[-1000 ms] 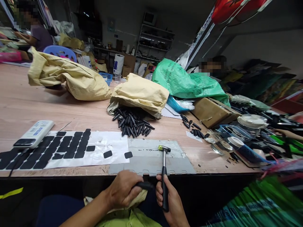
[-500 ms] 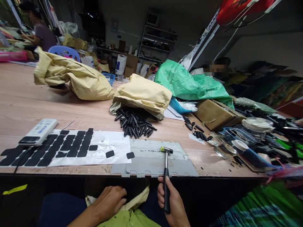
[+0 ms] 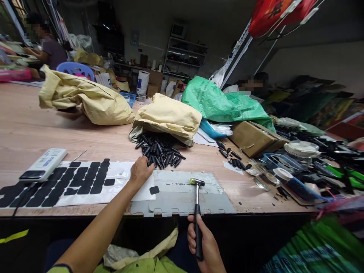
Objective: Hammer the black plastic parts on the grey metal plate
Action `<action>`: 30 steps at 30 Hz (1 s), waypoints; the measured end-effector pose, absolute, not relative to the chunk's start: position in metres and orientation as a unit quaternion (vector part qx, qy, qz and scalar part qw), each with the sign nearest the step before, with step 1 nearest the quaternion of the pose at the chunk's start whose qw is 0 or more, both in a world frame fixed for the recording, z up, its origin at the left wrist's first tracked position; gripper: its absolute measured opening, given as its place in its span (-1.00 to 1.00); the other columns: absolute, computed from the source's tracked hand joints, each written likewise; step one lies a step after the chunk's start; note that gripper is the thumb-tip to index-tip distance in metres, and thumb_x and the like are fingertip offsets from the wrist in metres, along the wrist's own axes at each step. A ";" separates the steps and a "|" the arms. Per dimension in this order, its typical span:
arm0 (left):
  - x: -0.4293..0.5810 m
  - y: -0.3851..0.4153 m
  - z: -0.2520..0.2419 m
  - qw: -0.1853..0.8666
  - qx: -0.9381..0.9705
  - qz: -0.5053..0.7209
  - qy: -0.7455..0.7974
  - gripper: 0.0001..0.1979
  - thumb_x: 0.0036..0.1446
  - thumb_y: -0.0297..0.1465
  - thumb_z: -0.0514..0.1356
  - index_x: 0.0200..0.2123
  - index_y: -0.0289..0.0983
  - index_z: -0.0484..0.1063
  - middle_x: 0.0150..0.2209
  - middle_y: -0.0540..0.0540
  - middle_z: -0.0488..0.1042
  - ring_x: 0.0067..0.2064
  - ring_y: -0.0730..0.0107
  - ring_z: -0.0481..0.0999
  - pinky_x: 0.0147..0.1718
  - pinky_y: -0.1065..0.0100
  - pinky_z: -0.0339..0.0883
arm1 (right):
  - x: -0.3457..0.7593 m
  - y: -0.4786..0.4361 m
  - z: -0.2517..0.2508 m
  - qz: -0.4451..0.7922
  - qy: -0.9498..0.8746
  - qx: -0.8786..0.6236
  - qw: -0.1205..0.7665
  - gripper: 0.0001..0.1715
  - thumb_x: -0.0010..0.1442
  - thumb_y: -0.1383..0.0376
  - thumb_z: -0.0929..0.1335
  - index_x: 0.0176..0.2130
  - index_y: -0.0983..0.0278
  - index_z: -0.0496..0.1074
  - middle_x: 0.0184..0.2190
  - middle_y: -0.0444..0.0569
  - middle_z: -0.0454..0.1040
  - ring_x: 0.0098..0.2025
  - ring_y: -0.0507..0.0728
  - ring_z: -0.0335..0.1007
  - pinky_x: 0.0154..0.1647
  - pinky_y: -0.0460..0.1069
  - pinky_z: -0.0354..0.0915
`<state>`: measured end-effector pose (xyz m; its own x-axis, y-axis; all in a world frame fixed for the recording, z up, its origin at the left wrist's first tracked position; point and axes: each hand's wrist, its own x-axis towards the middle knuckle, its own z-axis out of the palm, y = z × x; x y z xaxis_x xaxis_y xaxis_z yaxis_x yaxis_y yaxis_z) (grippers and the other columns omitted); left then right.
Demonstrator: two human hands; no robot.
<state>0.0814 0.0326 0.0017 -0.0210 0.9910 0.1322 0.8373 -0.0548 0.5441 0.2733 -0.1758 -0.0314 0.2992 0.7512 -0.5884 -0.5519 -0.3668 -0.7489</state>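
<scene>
Head view: nearest, below the table edge, the right hand [image 3: 207, 242] is wrapped round the black grip of a hammer [image 3: 198, 227], fingers clamped on one side and the thumb lying along it, so the grip runs between thumb and fingers. The shaft rises away from the hand, and the head, yellow-green at one end and dark at the other, shows over the grey mat [image 3: 184, 203]. To the left, a white sheet [image 3: 122, 167] carries black patches [image 3: 85, 178], and the left forearm passes across it. The left hand [image 3: 141, 170] is at the near left edge of a pile of black parts [image 3: 163, 155], fingers curled downward with the parts at their tips; whether they are closed on one I cannot tell. Just behind the pile lies a yellow sack [image 3: 169, 115], with a green sack [image 3: 224, 102] farther back. Half a second ago the left hand was low over the lap, short of the table; now it is at the pile, while the right hand keeps the same grip on the hammer.
</scene>
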 end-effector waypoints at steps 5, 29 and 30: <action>0.079 0.042 -0.003 0.148 0.685 0.201 0.685 -0.83 0.14 -0.32 0.16 -0.26 -0.28 0.44 -0.18 -0.16 0.51 -0.15 0.19 0.50 -0.26 0.31 0.30 | 0.273 -0.174 -0.033 0.586 -0.085 -0.580 0.559 -0.32 -0.16 -0.18 0.50 -0.29 0.27 0.38 -0.69 -0.31 0.20 -0.71 -0.11 0.02 -0.75 -0.18 -0.08; 0.111 -0.010 -0.015 0.232 0.849 0.214 0.425 -0.83 0.10 -0.33 0.26 -0.22 -0.22 0.52 -0.26 0.00 0.45 -0.24 0.36 0.45 -0.28 0.38 0.28 | 0.271 -0.177 -0.037 0.492 -0.192 -0.670 0.522 -0.31 -0.07 -0.26 0.40 -0.28 0.27 0.38 -0.66 -0.27 0.24 -0.71 -0.07 0.06 -0.78 -0.16 -0.01; 0.111 -0.010 -0.016 0.235 0.846 0.221 0.424 -0.83 0.09 -0.33 0.26 -0.22 -0.22 0.53 -0.26 0.00 0.45 -0.24 0.37 0.45 -0.28 0.38 0.28 | 0.270 -0.178 -0.038 0.470 -0.205 -0.686 0.516 -0.30 -0.07 -0.27 0.40 -0.28 0.27 0.39 -0.65 -0.27 0.25 -0.71 -0.06 0.07 -0.78 -0.15 0.00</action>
